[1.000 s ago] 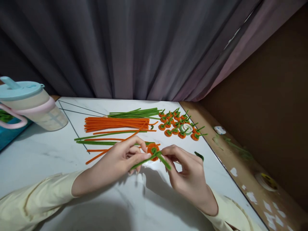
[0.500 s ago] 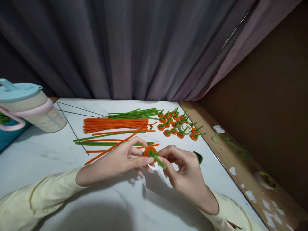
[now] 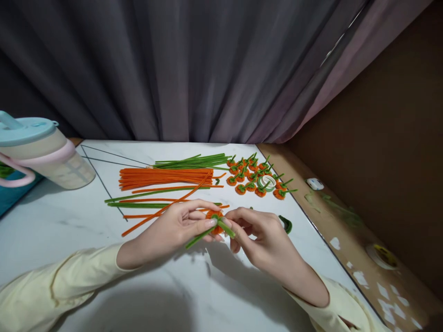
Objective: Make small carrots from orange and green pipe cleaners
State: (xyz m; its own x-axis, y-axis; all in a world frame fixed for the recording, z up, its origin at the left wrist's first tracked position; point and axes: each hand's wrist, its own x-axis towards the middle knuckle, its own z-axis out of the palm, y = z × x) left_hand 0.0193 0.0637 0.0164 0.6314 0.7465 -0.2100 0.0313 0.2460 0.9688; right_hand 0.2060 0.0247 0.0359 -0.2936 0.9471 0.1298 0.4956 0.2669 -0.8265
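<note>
Between my two hands, above the table, is a small orange pipe-cleaner pumpkin (image 3: 218, 228) with green on top. My left hand (image 3: 188, 226) pinches it from the left, thumb on the green part. A green pipe cleaner (image 3: 196, 239) sticks out below that thumb toward the lower left. On the other side, my right hand (image 3: 256, 233) pinches a second green end (image 3: 227, 228) between thumb and forefinger. Behind the hands lie loose orange and green pipe cleaners, a bundle of orange pipe cleaners (image 3: 166, 178) and a bunch of green pipe cleaners (image 3: 197, 161).
Several finished-looking pumpkins (image 3: 240, 189) stand at the back right, around a roll of tape (image 3: 266, 183). A lidded tumbler (image 3: 51, 157) stands at the left. Paper scraps (image 3: 360, 278) and another tape roll (image 3: 382, 257) lie on the brown surface at right. A curtain (image 3: 173, 69) hangs behind.
A green pipe-cleaner end now shows below my left thumb, pointing lower left. My left hand has turned slightly and shifted right; the right hand keeps its pinch.
</note>
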